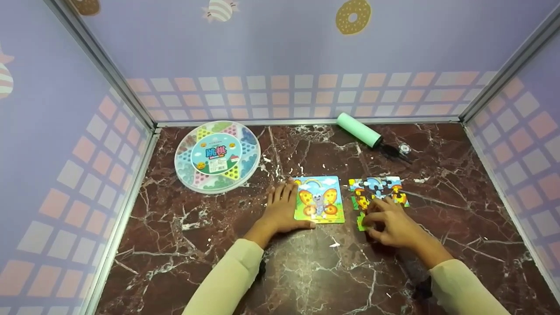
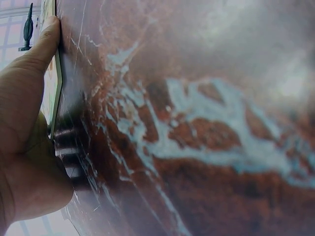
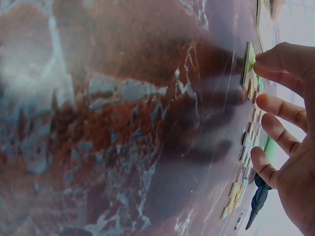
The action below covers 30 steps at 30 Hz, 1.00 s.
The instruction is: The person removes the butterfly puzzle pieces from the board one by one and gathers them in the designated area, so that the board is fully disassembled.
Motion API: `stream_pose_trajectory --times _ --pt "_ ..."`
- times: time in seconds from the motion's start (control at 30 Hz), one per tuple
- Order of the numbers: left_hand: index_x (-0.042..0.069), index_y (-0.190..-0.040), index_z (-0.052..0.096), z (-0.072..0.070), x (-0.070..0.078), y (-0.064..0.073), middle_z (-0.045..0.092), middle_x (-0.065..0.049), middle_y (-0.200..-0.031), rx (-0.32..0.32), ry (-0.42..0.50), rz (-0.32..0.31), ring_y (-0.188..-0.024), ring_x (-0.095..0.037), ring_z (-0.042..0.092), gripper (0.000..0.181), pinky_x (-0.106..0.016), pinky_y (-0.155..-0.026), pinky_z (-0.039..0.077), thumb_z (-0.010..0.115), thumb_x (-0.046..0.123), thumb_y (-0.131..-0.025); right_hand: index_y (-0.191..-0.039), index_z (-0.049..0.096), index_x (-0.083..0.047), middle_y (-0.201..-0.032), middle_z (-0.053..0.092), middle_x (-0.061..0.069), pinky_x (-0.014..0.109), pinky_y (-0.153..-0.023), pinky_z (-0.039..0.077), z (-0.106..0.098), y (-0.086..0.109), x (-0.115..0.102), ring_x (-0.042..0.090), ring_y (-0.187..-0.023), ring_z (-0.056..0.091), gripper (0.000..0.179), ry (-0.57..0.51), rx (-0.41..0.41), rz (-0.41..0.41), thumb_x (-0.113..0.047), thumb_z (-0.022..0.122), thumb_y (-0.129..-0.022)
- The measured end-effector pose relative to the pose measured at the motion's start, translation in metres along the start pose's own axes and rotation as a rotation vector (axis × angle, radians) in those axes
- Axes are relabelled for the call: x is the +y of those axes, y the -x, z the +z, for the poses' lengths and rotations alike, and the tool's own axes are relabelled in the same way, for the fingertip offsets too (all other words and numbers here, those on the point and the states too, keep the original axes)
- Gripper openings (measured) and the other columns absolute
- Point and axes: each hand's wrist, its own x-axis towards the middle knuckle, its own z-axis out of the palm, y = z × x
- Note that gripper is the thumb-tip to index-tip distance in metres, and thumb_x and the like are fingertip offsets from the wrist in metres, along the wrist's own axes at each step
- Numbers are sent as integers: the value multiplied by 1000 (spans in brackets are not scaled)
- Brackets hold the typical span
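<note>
In the head view, a square butterfly picture board (image 1: 319, 201) lies flat at mid-table. My left hand (image 1: 280, 210) rests on its left side, fingers extended and thumb along the near edge. To the right, several jigsaw pieces (image 1: 377, 184) lie partly joined, showing similar butterfly artwork. My right hand (image 1: 391, 225) is over their near side, thumb and index finger pinching a green puzzle piece (image 1: 361, 222) at the near left corner. The right wrist view shows that piece (image 3: 249, 66) at the thumb and index tips, the other fingers spread apart. Part of the jigsaw is hidden by this hand.
A round Chinese checkers box (image 1: 217, 157) lies at the back left. At the back right is a mint-green cylinder (image 1: 358, 130) with a black pointed part (image 1: 393, 152), beside a small round silvery object (image 1: 404, 149). Purple patterned walls (image 1: 288, 52) enclose the marbled table (image 1: 315, 271).
</note>
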Motion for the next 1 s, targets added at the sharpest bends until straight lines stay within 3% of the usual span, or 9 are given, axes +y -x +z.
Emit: stream_pose_trajectory --times 0.27,0.4,0.57,0.7,1.0 --pt "6 -178 12 -3 1 2 4 -17 -188 -17 -6 -3 -174 -43 4 133 -65 -141 3 76 79 -87 -90 84 -20 -104 67 6 41 -81 45 4 -7 0 19 -93 51 13 -37 19 7 -17 90 -79" --pt "7 -178 11 -2 1 1 3 -17 -188 -23 0 -6 -174 -42 2 133 -66 -140 3 75 79 -87 -98 86 -20 -108 69 4 40 -79 46 6 -17 -4 18 -94 54 16 -45 15 18 -18 90 -82" --pt "8 -178 12 4 -4 -3 5 -17 -188 -6 11 3 -174 -42 2 134 -66 -140 2 77 80 -86 -120 85 -15 -121 73 9 55 -88 56 8 -34 -13 30 -108 62 31 -45 -55 56 -22 89 -90" --pt "7 -178 13 8 -8 -5 7 -18 -188 15 18 12 -174 -42 4 137 -65 -140 1 78 82 -84 -132 80 -12 -132 72 11 68 -101 54 11 -48 -20 35 -121 61 43 -59 -135 102 -28 88 -94" --pt "7 -178 13 9 -9 -7 7 -18 -188 15 4 10 -174 -42 3 138 -64 -141 0 78 82 -83 -139 77 -18 -138 68 6 66 -101 52 26 -74 -31 32 -122 57 47 -20 -200 120 -40 85 -98"
